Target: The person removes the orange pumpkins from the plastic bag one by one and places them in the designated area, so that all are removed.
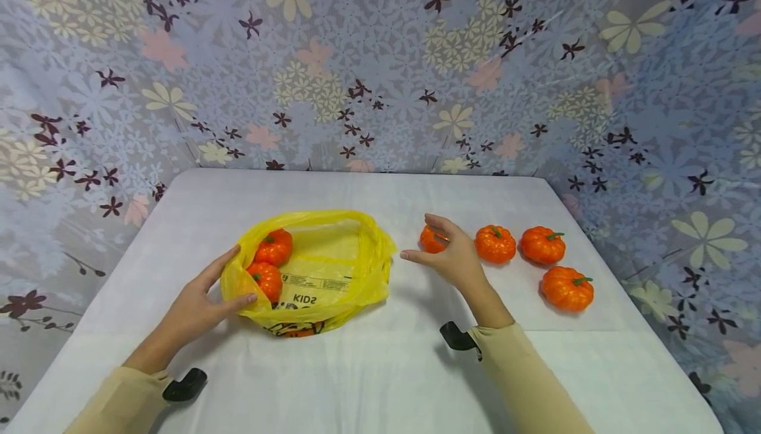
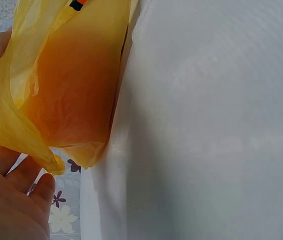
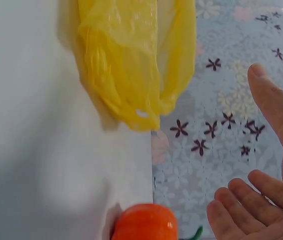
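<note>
A yellow plastic bag lies on the table with its mouth spread upward. Inside its left part are two small orange pumpkins. My left hand rests against the bag's left side, thumb and fingers spread apart along the rim. In the left wrist view the fingers touch the thin plastic, and an orange shape shows through it. To the right of the bag, my right hand is held with thumb and fingers apart, holding nothing. It partly hides an orange pumpkin behind it.
Further right stand three more orange pumpkins with green stems: one nearest the hand, one beyond it, and one closer to the front. A white cloth covers the table. Flowered fabric hangs behind it.
</note>
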